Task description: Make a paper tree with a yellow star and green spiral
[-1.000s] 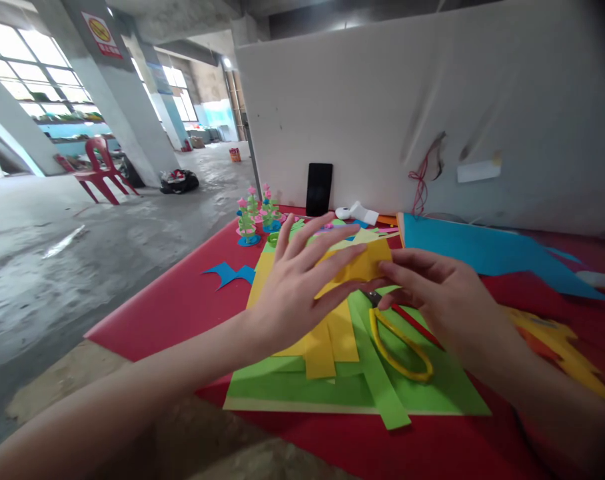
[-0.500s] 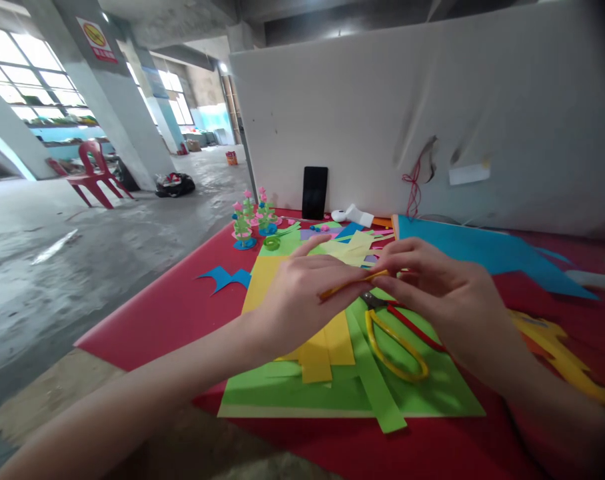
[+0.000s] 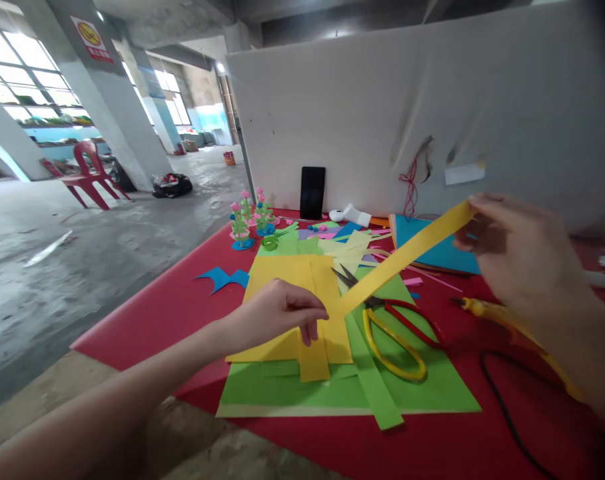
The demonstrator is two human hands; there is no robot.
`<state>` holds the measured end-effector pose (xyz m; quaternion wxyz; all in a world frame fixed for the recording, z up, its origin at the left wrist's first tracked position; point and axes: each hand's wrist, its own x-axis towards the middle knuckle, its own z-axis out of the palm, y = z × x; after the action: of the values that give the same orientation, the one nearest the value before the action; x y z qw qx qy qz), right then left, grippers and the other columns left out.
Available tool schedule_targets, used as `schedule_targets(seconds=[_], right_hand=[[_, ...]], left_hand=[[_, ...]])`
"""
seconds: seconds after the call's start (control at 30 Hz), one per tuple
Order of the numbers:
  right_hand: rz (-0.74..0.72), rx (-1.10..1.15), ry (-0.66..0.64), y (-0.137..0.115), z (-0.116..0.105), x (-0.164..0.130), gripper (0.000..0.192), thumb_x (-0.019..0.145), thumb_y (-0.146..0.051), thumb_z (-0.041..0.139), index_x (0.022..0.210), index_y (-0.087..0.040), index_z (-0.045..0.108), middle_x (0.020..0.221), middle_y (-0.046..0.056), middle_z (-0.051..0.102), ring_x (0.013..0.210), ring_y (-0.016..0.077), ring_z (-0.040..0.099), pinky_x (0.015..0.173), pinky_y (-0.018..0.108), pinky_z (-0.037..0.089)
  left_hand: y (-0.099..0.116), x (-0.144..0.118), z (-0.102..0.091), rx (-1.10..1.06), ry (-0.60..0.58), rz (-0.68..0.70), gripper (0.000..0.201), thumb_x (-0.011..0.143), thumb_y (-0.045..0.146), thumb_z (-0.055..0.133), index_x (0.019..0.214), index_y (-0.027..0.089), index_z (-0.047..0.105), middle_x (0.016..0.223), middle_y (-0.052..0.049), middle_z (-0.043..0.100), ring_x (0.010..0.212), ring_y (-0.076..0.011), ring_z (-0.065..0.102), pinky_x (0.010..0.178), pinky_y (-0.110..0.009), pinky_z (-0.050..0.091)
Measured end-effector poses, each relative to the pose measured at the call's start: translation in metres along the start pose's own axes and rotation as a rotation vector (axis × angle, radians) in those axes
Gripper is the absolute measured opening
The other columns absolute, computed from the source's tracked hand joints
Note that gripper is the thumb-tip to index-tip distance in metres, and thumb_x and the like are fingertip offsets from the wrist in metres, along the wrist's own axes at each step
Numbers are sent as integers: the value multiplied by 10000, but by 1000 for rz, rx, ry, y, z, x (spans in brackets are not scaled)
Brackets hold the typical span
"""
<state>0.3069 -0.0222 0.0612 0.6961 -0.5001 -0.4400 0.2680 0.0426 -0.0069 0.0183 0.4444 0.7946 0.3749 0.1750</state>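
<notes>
A long yellow paper strip (image 3: 407, 257) is stretched slantwise between my hands. My right hand (image 3: 512, 240) pinches its upper end, raised over the right side of the table. Low over the yellow paper sheets (image 3: 277, 280), my left hand (image 3: 277, 313) has its fingertips pressed together at the strip's lower end, where the strip blends with the yellow behind it. Beneath the strip lie open scissors (image 3: 377, 303) with one yellow and one red handle, resting on green paper (image 3: 432, 380). A loose green paper strip (image 3: 377, 387) lies beside the handles.
Small paper trees (image 3: 241, 227) stand at the back left, near a blue paper scrap (image 3: 225, 279). A dark phone (image 3: 312, 193) leans against the white panel (image 3: 332, 113). To the right are a yellow glue gun (image 3: 487, 312), its black cord (image 3: 502, 407) and blue sheets (image 3: 432, 250).
My hands have moved apart. The right hand has risen to the right, drawing out the yellow strip that was bunched between both hands; the left has lowered. The glue gun shows more now.
</notes>
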Motion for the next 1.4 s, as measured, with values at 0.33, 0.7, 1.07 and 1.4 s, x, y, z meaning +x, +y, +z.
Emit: schedule_targets(seconds=[0.33,0.7,1.07,1.4], right_hand=[[228,-36,-294,7,26,-30,124,719,-284,624,758,-184,562,710,14,564,497,117,570,329,190,384],[353,144,-465,18,49,-70,121,784,-342,552,827,-236,512,835,-19,471,744,152,622,475,203,513],[241,-401,-711,40,54,-77,207,827,-389,431,858,-198,505,695,3,529,627,139,545,544,256,457],[150,-1271,-768,44,16,-67,365,706,-77,493,1067,-70,547,950,208,578,937,362,535,783,481,386]], left_hand=[[-1,14,1,-96,200,139,271,885,338,304,1014,170,473,958,-65,598,898,-145,588,785,-292,487],[12,-19,46,247,-58,307,202,834,318,428,855,174,568,763,-55,639,646,-146,579,597,-265,463],[-21,-14,30,-445,273,-104,353,819,431,452,644,154,583,658,-9,562,648,-116,502,679,-254,416],[-50,-10,23,-746,246,-116,303,801,385,506,644,137,581,630,-11,549,585,-105,484,569,-250,399]])
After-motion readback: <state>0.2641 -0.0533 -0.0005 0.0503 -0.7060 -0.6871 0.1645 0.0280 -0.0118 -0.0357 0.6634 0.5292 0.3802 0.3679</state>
